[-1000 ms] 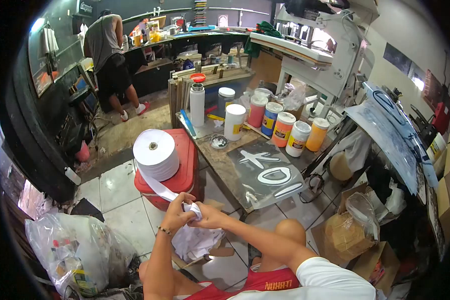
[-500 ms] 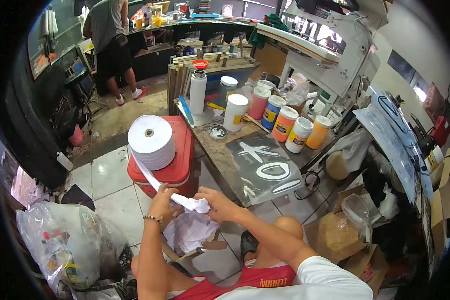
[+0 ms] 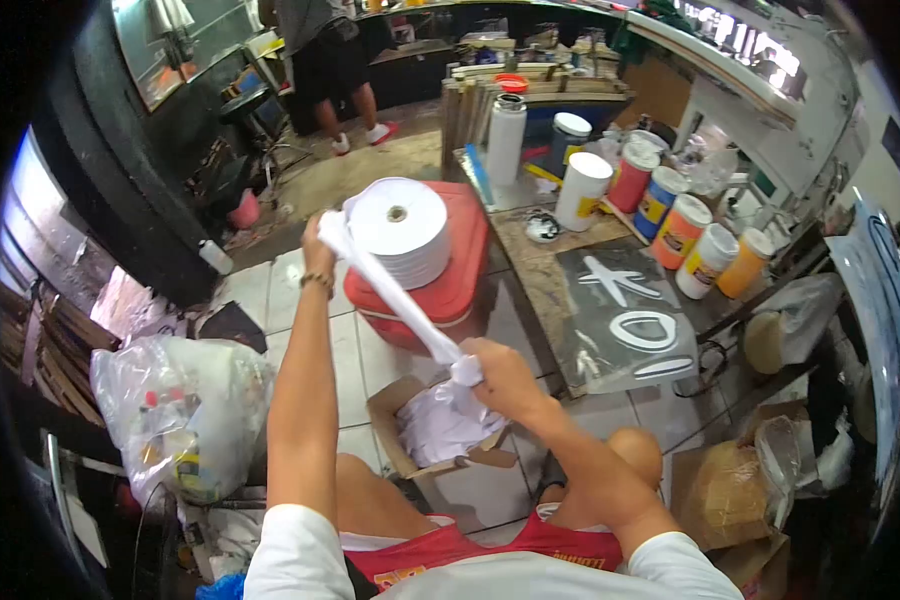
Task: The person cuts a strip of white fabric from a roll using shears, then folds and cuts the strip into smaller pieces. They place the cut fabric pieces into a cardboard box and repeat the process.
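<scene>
A large roll of white ribbon-like strip point(image 3: 400, 225) rests on a red cooler box point(image 3: 460, 285). From its left side a white strip point(image 3: 395, 298) runs slantwise down between my hands. My left hand point(image 3: 317, 248) is closed on the strip beside the roll. Closer to my body, my right hand point(image 3: 505, 378) grips the strip's bunched end. Beneath the right hand stands an open cardboard box point(image 3: 390, 412) holding crumpled white pieces point(image 3: 445, 428); the hand hides part of it.
Several paint jars point(image 3: 682, 232) and a white bottle point(image 3: 507, 140) stand on a worn table point(image 3: 525, 262) with a dark lettered sheet point(image 3: 625, 320). A stuffed plastic bag point(image 3: 180, 410) lies at left. Another person point(image 3: 330, 70) stands at the back.
My left hand has moved up to the roll's side, away from my right hand. A longer length of strip now stretches between them. The view has shifted left.
</scene>
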`<action>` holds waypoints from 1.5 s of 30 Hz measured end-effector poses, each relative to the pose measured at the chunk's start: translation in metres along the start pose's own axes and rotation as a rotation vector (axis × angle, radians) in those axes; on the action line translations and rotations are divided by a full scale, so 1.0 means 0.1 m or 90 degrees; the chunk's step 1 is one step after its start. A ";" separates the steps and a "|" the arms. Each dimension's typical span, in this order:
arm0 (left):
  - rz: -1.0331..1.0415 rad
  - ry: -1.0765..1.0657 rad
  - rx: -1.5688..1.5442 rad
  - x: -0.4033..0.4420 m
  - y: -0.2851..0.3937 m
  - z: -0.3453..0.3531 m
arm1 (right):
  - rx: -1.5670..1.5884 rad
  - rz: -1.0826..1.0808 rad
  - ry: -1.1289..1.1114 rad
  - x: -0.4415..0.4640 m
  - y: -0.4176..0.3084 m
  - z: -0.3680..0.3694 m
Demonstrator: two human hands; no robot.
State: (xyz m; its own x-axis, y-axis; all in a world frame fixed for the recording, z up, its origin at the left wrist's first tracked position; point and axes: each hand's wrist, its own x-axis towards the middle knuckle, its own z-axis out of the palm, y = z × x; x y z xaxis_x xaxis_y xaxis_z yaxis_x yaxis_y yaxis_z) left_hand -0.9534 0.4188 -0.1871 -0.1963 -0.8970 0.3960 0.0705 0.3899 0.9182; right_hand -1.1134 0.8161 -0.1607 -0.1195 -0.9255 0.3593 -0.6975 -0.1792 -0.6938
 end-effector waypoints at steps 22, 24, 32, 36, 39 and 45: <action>0.379 -0.070 0.139 0.23 1.52 0.82 | 0.118 0.055 0.294 0.23 0.08 -0.47; 0.429 -0.047 0.124 0.26 1.60 0.67 | 0.063 0.045 0.345 0.25 0.16 -0.57; 0.217 -0.354 0.587 0.91 0.72 0.49 | 0.077 0.019 0.308 0.27 0.17 -0.65; 0.373 -0.393 0.633 -0.08 0.99 0.73 | 0.074 -0.022 0.301 0.29 0.18 -0.53; -0.100 -0.712 0.228 -1.18 1.41 0.93 | 0.179 0.033 0.249 0.25 0.02 -0.58; 0.262 -0.372 0.771 -1.75 0.47 0.96 | 0.384 0.183 0.175 0.19 0.05 -0.66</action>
State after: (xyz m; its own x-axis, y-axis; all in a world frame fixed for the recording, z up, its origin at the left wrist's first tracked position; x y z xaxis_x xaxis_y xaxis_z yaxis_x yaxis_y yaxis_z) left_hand -1.0098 0.6138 -0.2148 -0.7612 -0.5787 0.2928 -0.5948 0.8028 0.0403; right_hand -1.1660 0.8197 -0.1161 -0.4679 -0.8609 0.2000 -0.1092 -0.1683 -0.9797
